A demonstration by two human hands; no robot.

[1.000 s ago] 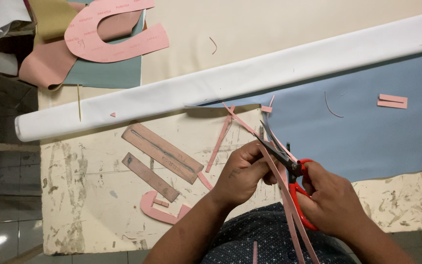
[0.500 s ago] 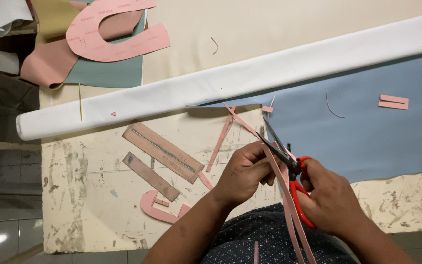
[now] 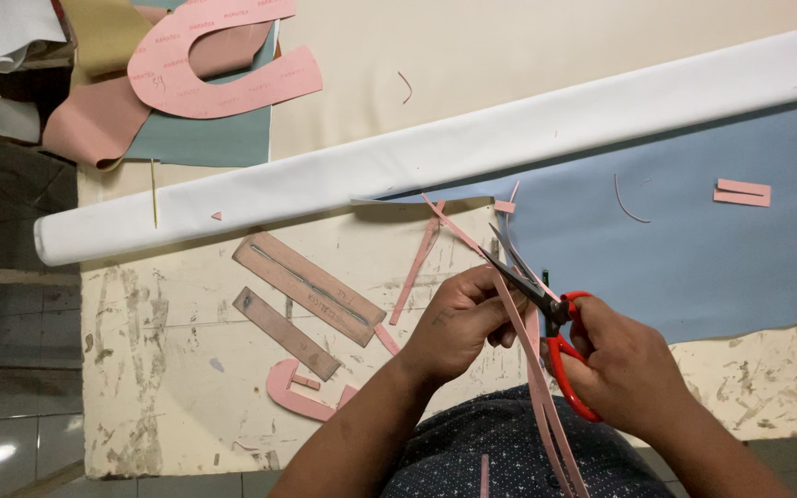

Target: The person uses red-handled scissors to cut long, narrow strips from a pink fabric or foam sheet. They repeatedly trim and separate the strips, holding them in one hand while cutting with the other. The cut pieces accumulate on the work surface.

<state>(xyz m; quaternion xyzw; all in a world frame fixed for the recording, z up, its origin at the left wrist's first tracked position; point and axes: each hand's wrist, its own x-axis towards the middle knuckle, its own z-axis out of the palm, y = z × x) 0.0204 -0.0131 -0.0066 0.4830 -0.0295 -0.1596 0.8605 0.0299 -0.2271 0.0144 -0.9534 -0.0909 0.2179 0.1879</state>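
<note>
Red-handled steel scissors (image 3: 546,318) sit gripped in my right hand (image 3: 624,369), blades parted around a long thin pink strip (image 3: 537,387) pinched by my left hand (image 3: 458,323); beyond lies a long white fabric roll (image 3: 435,148).

Single head camera, looking steeply down, close over worktable (image 3: 186,304).

red-handled scissors (image 3: 546,309) and a long pink strip (image 3: 535,369) held over a worn table.

the scissors' dark blades stand open, pointing up-left, across the thin strip, which runs from the white roll's edge down towards the person's lap.
</note>
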